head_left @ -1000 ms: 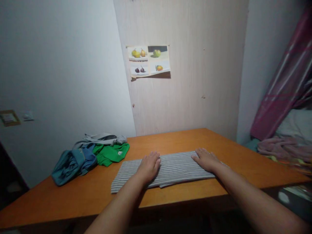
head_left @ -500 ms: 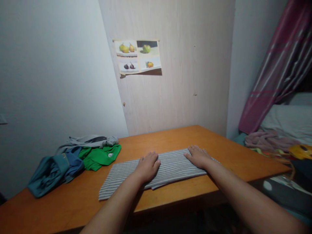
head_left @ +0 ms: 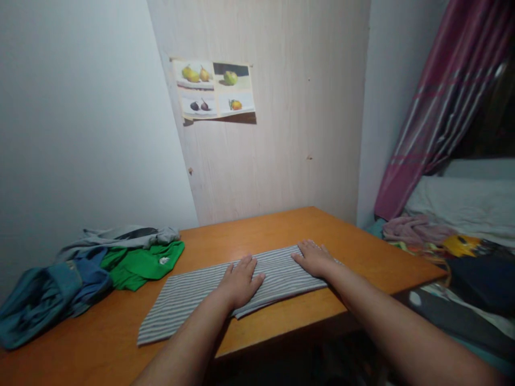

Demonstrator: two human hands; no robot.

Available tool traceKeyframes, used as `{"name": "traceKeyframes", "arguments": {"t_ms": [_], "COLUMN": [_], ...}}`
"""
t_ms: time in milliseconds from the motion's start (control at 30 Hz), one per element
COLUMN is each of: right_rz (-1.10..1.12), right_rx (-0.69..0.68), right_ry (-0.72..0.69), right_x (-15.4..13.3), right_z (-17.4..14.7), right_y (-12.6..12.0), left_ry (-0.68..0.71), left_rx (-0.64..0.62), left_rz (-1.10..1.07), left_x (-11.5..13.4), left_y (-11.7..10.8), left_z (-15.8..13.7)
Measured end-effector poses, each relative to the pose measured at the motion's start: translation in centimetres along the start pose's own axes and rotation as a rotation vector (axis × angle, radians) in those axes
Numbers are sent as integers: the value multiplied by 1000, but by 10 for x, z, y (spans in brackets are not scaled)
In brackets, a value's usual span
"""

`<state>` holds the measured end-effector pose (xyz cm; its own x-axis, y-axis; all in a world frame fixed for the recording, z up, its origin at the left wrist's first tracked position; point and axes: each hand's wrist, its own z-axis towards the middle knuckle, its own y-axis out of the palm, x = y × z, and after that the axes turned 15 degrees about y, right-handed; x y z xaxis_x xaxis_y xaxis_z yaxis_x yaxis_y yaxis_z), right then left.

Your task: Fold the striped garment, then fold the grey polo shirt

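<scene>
A grey-and-white striped cloth (head_left: 277,271), folded into a long flat strip, lies across the wooden table (head_left: 281,225). My left hand (head_left: 241,281) rests palm down on the middle of the cloth, its fingers stretched out and the thumb apart. Near the cloth's right end, my right hand (head_left: 314,258) also lies flat on it with the fingers extended. Neither hand grips anything. My right forearm hides part of the cloth's right end, and my left forearm covers part of its near edge.
At the table's left lie a green garment (head_left: 142,262), a blue-teal garment (head_left: 44,300) and a grey garment (head_left: 120,236) in a heap. A fruit picture sheet (head_left: 215,88) hangs on the wall. To the right are a pink curtain (head_left: 418,118) and a pinkish cloth (head_left: 416,230).
The view has turned slightly right, so everything appears shifted left. Both hands stay flat on the striped cloth, and the left hand's fingers look a little more spread.
</scene>
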<state>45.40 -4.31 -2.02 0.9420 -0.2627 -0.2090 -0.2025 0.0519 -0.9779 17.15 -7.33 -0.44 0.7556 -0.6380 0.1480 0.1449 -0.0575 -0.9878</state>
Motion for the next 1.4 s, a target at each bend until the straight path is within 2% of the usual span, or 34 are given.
{"name": "traceKeyframes", "arguments": {"t_ms": [133,200,300,400,500,767,933,1067,1233,1400], "right_rz": [13,73,180,215,187,61,27,25,108,261], "right_rx": [23,25,-48,-101,-109,-47,-29,-20,48,142], "right_ry": [-25,-151,-389,-460,-416,-244,-192,-200,-217,-302], "right_x": [-19,-35,-57,-63,-49,13,24,26,39,60], "right_z": [-15,-29,-48,-56,-49,-26,-21,-17,-16,-39], "right_y": [-10,-12,-9,-3,-2,-13,-9,-7,-7,-20], "left_ry": [-2,-2,-4,-2,-8,-1,17,34,3,-23], "left_rx": [19,25,27,26,18,54,94,196,324,314], "left_rz": [12,18,33,48,54,13,-33,-164,-417,-459], "left_x": [-2,-3,-6,-9,-10,-12,-11,-13,-21,-31], "left_y": [3,4,6,7,7,8,6,1,-13,-28], "left_z": [2,2,3,4,4,5,3,-6,-38,-94]}}
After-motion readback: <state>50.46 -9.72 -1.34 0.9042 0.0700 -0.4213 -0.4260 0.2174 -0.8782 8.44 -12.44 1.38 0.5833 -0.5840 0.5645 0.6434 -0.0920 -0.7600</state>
